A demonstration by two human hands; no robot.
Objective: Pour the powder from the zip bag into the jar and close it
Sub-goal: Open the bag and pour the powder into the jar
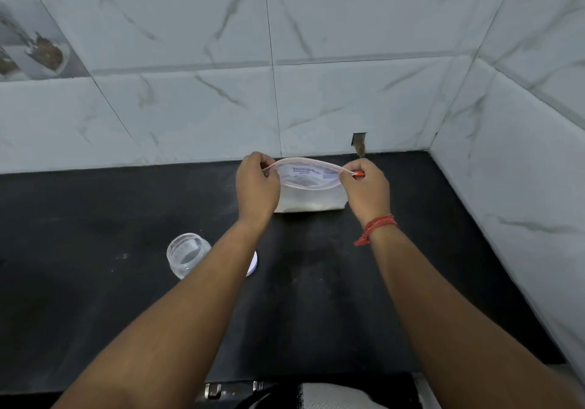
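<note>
zip bag (308,187) standing upright at the far middle of the black counter (95,298), close to the tiled wall (190,108), mouth pulled wide open into an oval. left hand (257,184) pinching the left end of the bag's rim; right hand (367,188) pinching the right end, just beside the small red slider (360,173). pale powder visible low inside the bag. red thread (376,226) tied round the right wrist. clear jar (188,255) near left of the bag, well apart from it, open at the top and uncapped. white lid (253,264) lying just right of the jar, mostly hidden under the left forearm.
</note>
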